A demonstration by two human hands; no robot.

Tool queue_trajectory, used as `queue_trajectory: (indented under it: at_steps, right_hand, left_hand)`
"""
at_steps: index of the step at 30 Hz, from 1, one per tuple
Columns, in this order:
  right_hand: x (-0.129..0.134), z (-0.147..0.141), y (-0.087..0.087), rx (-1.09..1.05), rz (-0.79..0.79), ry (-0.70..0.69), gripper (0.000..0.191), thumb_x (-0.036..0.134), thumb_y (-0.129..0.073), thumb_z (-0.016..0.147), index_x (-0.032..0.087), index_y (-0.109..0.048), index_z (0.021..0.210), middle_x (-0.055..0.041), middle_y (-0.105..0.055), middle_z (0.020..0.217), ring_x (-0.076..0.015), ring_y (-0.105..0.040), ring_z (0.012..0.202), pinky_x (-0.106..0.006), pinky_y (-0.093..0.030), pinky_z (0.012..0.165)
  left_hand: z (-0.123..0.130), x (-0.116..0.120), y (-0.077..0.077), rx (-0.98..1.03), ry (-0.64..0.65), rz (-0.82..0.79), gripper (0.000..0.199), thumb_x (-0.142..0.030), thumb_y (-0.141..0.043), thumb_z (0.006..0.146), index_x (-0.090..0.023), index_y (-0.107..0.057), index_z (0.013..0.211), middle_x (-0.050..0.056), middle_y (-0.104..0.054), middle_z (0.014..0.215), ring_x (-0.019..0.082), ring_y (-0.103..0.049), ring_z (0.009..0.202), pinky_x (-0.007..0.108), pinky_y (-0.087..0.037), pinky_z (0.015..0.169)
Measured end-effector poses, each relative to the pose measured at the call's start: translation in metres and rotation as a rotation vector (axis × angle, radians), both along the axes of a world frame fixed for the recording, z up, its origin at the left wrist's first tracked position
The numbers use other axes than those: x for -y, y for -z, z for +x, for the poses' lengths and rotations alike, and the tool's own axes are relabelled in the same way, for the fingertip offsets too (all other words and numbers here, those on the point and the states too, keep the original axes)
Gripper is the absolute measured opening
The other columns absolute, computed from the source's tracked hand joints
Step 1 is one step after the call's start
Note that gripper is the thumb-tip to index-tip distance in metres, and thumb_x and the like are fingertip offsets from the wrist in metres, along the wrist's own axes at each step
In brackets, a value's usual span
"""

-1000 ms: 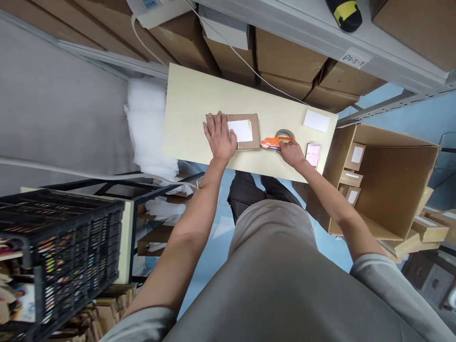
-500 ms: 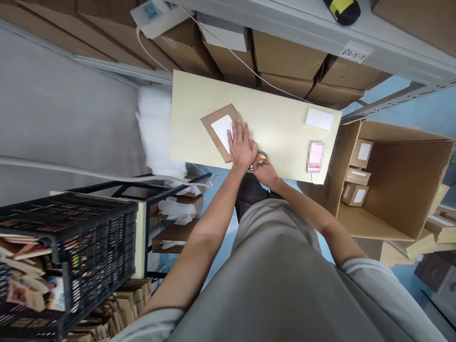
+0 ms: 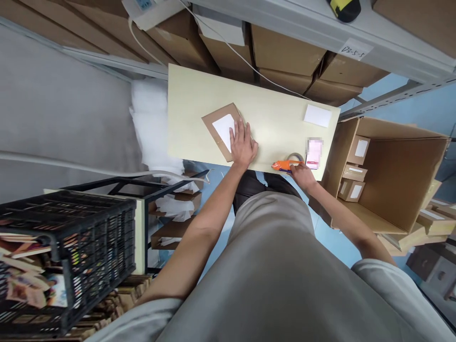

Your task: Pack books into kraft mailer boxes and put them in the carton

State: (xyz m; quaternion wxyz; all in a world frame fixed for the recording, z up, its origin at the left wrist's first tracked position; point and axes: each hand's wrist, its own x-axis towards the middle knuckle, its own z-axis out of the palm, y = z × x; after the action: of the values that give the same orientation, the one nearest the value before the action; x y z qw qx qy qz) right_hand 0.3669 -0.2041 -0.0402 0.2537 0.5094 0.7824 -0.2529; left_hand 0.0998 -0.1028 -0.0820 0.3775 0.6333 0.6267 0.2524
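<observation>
My left hand [image 3: 244, 145] lies spread over the right side of a flat brown cardboard parcel [image 3: 218, 124] that bears a white label [image 3: 223, 129]. The parcel rests at an angle on the pale table [image 3: 199, 95]. At the table's front edge, my right hand [image 3: 302, 176] is closed around an orange tape dispenser [image 3: 281, 165], whose roll of tape [image 3: 295, 156] shows beyond my fingers. Just right of the roll lies a phone [image 3: 314, 153] with a partly blurred pink screen.
A white slip or small box [image 3: 317, 116] lies at the table's far right corner. Right of the table stands a large open carton [image 3: 395, 175] with small labelled boxes inside. Brown cartons [image 3: 285, 50] line the shelf behind. A black crate [image 3: 96, 247] stands at lower left.
My right hand has moved right along the table's front edge with the tape dispenser, away from the parcel. My left hand remains on the parcel.
</observation>
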Motion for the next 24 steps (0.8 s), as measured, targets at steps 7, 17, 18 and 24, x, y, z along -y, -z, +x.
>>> queue_trajectory:
  at_steps: [7,17,18,24]
  right_hand:
    - [-0.052,-0.023,-0.005,-0.032,0.073,0.031,0.052,0.033,-0.052,0.118,-0.005,-0.057,0.154,-0.0304,-0.083,0.125,-0.0366,-0.077,0.119,-0.044,-0.043,0.12]
    - [-0.058,-0.096,-0.023,-0.036,0.031,0.259,0.063,0.05,-0.046,0.119,-0.003,-0.065,0.15,-0.0314,-0.08,0.135,-0.0373,-0.077,0.125,-0.047,-0.047,0.123]
    - [-0.057,-0.104,-0.024,-0.027,0.028,0.303,0.061,0.049,-0.046,0.12,0.0,-0.07,0.145,-0.0308,-0.08,0.133,-0.0366,-0.078,0.124,-0.046,-0.049,0.121]
    - [-0.085,-0.104,-0.044,0.133,0.093,0.709,0.056,0.049,-0.049,0.119,0.004,-0.078,0.133,-0.032,-0.08,0.133,-0.0369,-0.079,0.124,-0.039,-0.058,0.103]
  left_hand:
    - [-0.028,0.005,-0.004,-0.063,0.274,0.046,0.086,-0.036,-0.066,0.091,-0.017,-0.051,0.173,0.012,-0.031,0.189,0.035,-0.015,0.181,0.059,0.0,0.149]
    - [-0.044,0.011,-0.002,-0.322,0.498,0.133,0.083,-0.028,-0.05,0.099,-0.008,-0.037,0.179,0.016,-0.023,0.191,0.034,-0.012,0.181,0.061,-0.006,0.149]
    - [-0.044,0.012,-0.002,-0.321,0.498,0.139,0.083,-0.028,-0.049,0.1,-0.008,-0.037,0.179,0.016,-0.022,0.191,0.034,-0.012,0.181,0.061,-0.006,0.148]
    - [-0.055,0.008,-0.004,-0.296,0.551,0.149,0.081,-0.023,-0.049,0.098,-0.005,-0.041,0.177,0.017,-0.026,0.19,0.033,-0.015,0.181,0.058,-0.007,0.149]
